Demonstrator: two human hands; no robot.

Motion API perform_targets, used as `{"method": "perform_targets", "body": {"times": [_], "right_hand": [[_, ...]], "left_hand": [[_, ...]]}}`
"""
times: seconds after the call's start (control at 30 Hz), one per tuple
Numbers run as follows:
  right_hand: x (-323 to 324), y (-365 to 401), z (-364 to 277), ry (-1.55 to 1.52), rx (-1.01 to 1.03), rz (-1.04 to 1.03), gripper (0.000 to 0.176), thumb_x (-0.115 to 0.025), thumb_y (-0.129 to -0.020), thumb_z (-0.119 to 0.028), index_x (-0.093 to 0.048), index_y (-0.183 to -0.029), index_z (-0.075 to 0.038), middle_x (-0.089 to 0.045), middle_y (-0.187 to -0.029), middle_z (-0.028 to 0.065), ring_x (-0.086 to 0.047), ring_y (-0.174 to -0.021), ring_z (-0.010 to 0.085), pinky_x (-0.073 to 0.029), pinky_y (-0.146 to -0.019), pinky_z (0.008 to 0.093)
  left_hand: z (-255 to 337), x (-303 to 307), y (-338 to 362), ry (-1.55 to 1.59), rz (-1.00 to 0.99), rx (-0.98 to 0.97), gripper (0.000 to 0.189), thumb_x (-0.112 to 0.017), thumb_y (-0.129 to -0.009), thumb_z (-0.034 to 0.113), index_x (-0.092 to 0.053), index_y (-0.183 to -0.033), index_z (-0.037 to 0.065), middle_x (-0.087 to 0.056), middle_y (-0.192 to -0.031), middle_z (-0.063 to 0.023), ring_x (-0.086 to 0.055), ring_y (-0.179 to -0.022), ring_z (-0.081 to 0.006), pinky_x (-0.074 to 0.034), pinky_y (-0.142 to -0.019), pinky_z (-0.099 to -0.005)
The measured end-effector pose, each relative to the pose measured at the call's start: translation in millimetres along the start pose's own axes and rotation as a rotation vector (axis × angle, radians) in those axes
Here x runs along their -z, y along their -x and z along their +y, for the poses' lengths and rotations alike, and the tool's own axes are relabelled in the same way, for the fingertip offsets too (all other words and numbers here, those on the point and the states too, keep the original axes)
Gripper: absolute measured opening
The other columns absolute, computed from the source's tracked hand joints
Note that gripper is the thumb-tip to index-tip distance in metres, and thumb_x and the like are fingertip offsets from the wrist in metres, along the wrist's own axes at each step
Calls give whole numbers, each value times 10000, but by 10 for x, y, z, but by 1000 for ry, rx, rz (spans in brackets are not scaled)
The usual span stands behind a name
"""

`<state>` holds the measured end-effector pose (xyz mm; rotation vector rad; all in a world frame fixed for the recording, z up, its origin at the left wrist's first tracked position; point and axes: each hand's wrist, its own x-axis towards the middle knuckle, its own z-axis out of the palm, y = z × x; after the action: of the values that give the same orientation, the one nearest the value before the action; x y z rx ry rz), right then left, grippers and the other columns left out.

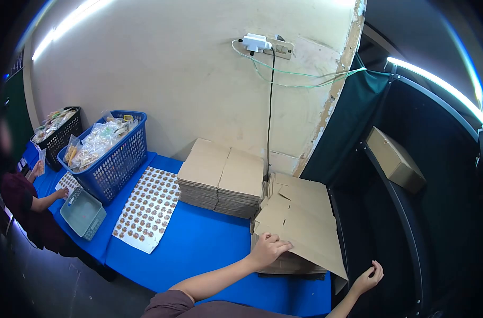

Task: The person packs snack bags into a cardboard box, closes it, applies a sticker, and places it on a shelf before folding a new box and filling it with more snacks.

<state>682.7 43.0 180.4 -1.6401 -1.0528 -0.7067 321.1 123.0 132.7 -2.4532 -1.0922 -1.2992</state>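
Note:
My left hand [268, 251] is closed on the near left edge of a flat cardboard box blank [305, 220], fingers on top of it. This sheet is tilted, its near right corner hanging past the stack of folded cardboard [292, 265] underneath. My right hand [367, 278] is off to the right of that corner, apart from the cardboard. Its fingers are loosely curled and spaced, with nothing in them. To the left of the sheet stands a second neat stack of flat cardboard boxes [220, 169].
A sticker sheet [147, 206] lies on the blue-covered table [209, 238]. Beyond it are a blue basket [117, 167] of plastic packets, a black basket [65, 139] and a grey-green bin [88, 214]. Another person [27, 212] works there. A carton [392, 159] sits on the right-hand dark shelf.

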Motion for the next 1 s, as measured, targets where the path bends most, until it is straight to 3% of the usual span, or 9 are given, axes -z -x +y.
{"method": "perform_targets", "body": {"times": [0.27,0.5,0.67,0.7,0.77,0.83,0.9,0.93,1.0], "right_hand": [[128,483,98,-161,-243,-123,168,-521,-901,-35,-648,-1005,-6,-624,-946,125,-597,-910,245,-472,-811,353],[-94,932,-442,-517,-333,-558,308,-545,-941,-109,-529,-1243,-49,-623,-1042,121,-590,-959,202,-471,-826,331],[-306,1144,-610,-1001,-519,-831,721,-399,-967,-558,-283,-1474,-59,-364,-1466,153,-347,-1358,225,-356,-1055,375],[-333,1180,-642,-1007,-523,-843,721,-399,-967,-558,-283,-1474,-59,-364,-1466,153,-347,-1358,225,-356,-1055,375],[-388,1263,-783,-1471,-561,-929,674,-468,-974,-465,-302,-1454,-22,-389,-1453,158,-350,-1370,238,-315,-1094,361],[-241,1321,-1085,-1321,-606,-921,562,-561,-960,-317,-399,-1385,13,-508,-1352,143,-476,-1261,210,-360,-1050,332],[-172,1380,-1470,-1121,-532,-1083,276,-645,-919,-192,-581,-1115,-9,-644,-1011,40,-580,-907,98,-441,-814,235],[-79,1433,-1876,-1116,-608,-999,145,-656,-910,-153,-593,-920,-24,-609,-795,-26,-506,-718,36,-416,-651,209],[-227,1803,-1922,-1018,-576,-1106,207,-633,-925,-163,-586,-1028,11,-638,-904,27,-554,-812,72,-445,-734,240]], "left_hand": [[145,1305,-186,20,276,151,223,-671,-799,132,-721,-1003,205,-685,-851,104,-535,-733,-125,-340,-790,-294],[-206,1840,311,564,627,726,146,-603,-939,173,-680,-1010,72,-653,-838,-19,-539,-769,-124,-418,-748,-288],[-467,2228,808,932,823,864,300,-543,-988,258,-643,-1036,-20,-664,-955,-26,-581,-848,-74,-456,-762,-222],[-539,2283,944,919,827,870,300,-543,-988,258,-643,-1036,-20,-664,-955,-26,-581,-848,-74,-456,-762,-222],[-703,2417,1242,889,890,988,318,-544,-987,262,-638,-1064,-31,-679,-980,-52,-615,-883,-93,-472,-788,-225],[-863,2609,1564,900,864,1008,329,-541,-987,269,-638,-1089,-28,-685,-998,-64,-630,-903,-101,-481,-798,-229],[-1018,2762,1865,863,789,1124,314,-536,-987,259,-633,-1123,-7,-679,-1068,-80,-638,-955,-141,-486,-856,-272],[-1120,2782,2057,837,788,1115,334,-528,-991,267,-627,-1135,-18,-679,-1073,-88,-638,-955,-143,-489,-851,-269],[-1309,2788,2370,792,792,1156,337,-527,-993,264,-628,-1109,-35,-680,-1013,-77,-628,-905,-120,-487,-808,-248]]}}
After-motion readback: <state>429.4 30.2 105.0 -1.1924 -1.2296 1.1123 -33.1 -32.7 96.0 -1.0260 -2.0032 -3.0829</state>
